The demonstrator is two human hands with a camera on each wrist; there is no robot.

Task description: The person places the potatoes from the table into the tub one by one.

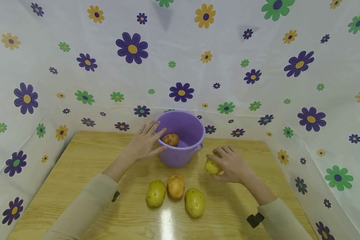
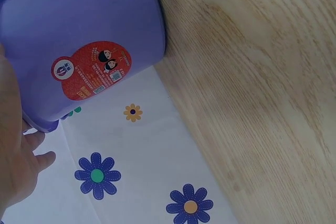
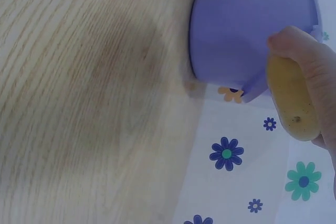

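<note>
A purple bucket (image 1: 181,156) stands upright at the back middle of the table, with a brown potato (image 1: 170,140) inside it. My left hand (image 1: 144,141) rests against the bucket's left rim, its fingers mostly straight and spread. Just right of the bucket, my right hand (image 1: 229,164) grips a yellow potato (image 1: 212,166), which also shows in the right wrist view as a yellow potato (image 3: 291,98) under the thumb. In front of the bucket lie a yellow-green potato (image 1: 156,193), a brownish potato (image 1: 175,186) and another yellow-green potato (image 1: 195,202).
The wooden table (image 1: 78,166) is bordered by a white cloth (image 1: 180,73) printed with flowers at the back and sides. The bucket's handle (image 1: 199,147) hangs at its right side. A red label (image 2: 100,72) is on the bucket's wall.
</note>
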